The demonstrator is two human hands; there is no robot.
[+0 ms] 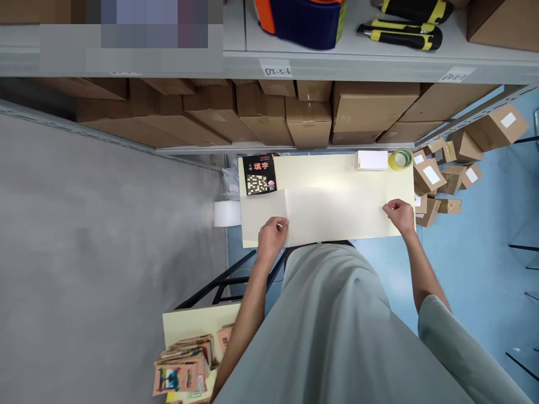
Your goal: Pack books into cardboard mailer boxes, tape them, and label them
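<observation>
A large thin whitish sheet lies spread over the pale table, with a crease or edge running down its left part. My left hand is closed at that crease, thumb and fingers pinched together on the sheet. At the sheet's right end my right hand is closed too, its fingertips pinching the edge. A black book with a crossword grid on its cover rests at the table's back left. Along the back right are a small white box and a roll of yellow tape.
A shelf with cardboard boxes stands behind the table, with utility knives on its upper board. More cartons are piled at the right. A white roll is at the table's left edge. Stacked booklets lie on a lower-left surface.
</observation>
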